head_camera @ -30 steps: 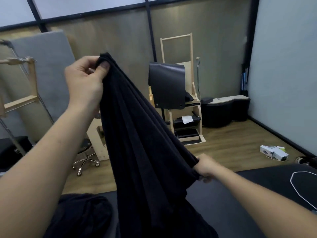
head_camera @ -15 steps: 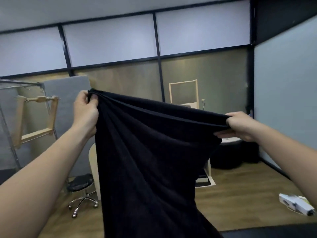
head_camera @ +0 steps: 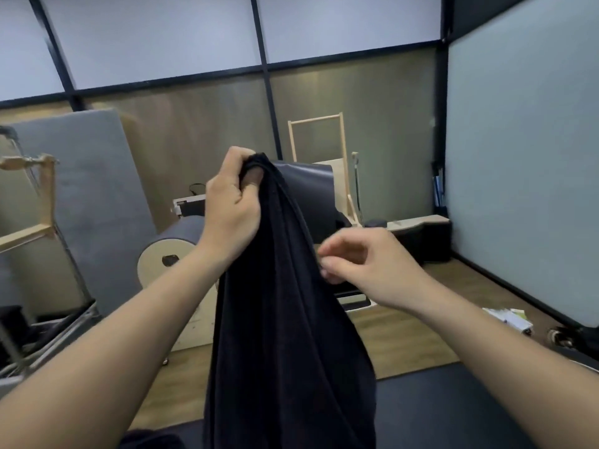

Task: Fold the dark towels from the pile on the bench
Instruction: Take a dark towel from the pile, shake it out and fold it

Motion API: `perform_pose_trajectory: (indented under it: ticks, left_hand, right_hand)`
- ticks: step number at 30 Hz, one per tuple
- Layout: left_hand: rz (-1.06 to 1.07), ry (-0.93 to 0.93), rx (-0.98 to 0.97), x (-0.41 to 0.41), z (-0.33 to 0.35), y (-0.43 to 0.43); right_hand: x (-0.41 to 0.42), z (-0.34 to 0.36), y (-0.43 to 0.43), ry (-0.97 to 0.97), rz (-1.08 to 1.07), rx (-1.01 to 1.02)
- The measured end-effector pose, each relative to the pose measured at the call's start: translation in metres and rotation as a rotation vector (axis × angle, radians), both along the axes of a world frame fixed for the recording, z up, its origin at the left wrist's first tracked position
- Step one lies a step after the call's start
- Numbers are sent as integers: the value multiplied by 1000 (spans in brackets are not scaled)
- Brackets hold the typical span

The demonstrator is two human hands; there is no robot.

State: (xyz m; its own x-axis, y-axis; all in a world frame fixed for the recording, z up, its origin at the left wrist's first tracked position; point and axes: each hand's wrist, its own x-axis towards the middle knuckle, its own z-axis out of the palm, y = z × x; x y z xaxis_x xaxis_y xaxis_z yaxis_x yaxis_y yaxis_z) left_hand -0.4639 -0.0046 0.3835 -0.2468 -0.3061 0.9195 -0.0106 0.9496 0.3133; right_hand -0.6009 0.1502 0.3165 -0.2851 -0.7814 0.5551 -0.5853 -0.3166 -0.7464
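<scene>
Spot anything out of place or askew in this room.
White packets lie scattered on the floor by the right wall; a grey panel leans tilted against the back wall. Nothing looks spilled or damaged.

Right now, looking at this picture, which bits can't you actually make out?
- Lower end of the dark towel: cut off by the head view's bottom edge.
- The pile: only a dark sliver, likely it, shows at that edge.
- The right hand: blur hides whether it pinches the towel's edge or is just near it.
- The left hand: its fingertips are buried in the towel's bunched top.
- The white items on the floor: too blurred to identify.
</scene>
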Motion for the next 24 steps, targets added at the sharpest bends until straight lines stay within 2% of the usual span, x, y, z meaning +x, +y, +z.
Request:
perform_pose_trajectory:
  ticks: [2,4,7,12,15,17,19,21,22,23,24]
  left_hand:
    - [-6,-12,13,-2,-4,2]
    - [15,28,21,2,-4,0]
    - [27,59,1,10,0,-1]
    - [66,108,-6,18,7,-14]
    - [94,164,-29,27,15,-24]
    - [106,182,-39,35,21,-32]
    - [150,174,-32,48,24,-41]
    - [254,183,4,69,19,-62]
    - [307,198,36,80,14,-76]
    - [347,214,69,92,9,-90]
    - [378,225,103,101,4,-104]
  right_hand:
    - [29,-2,3,21,-59,-236]
    - [45,-21,1,66,-151,-309]
    - [66,-68,-3,19,-38,-56]
    - [94,-107,-5,-107,92,137]
    - [96,-148,-13,88,187,523]
    - [86,-181,-16,208,136,683]
    - [64,-198,-8,317,13,652]
    - [32,-200,-2,457,-204,430]
    - [20,-195,6,452,-269,329]
    - [9,-188,13,363,-275,259]
    - [-2,-185,17,374,-264,195]
